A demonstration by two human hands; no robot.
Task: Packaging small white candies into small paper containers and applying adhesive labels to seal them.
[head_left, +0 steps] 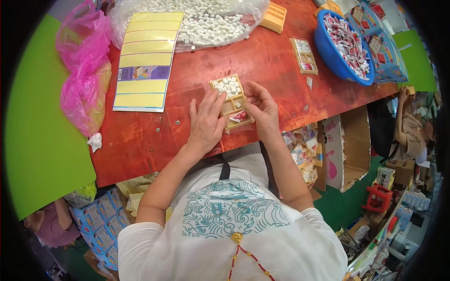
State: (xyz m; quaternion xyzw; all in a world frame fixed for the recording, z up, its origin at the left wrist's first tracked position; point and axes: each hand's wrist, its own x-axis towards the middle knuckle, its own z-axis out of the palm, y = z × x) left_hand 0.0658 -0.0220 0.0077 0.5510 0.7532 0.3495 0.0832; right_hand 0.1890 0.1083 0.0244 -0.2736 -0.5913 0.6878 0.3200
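Observation:
A small tan compartment tray (233, 108) lies on the red table in front of me. White cubes (227, 86) fill its far compartment. One white cube sits in a middle compartment, and a red-and-white packet (239, 116) lies in the near one. My left hand (206, 119) rests along the tray's left side, fingers stretched out and their tips touching its edge. At the right edge, my right hand (263, 111) has its fingers curled and its thumb against the tray. The undersides of its fingertips are hidden.
A clear bag of white cubes (211, 28) lies at the far side. Left of me are a yellow-striped sheet (145, 63) and a pink plastic bag (84, 70). A blue basin of packets (323, 42), another filled tray (303, 56) and stacked tan trays (273, 18) stand farther right.

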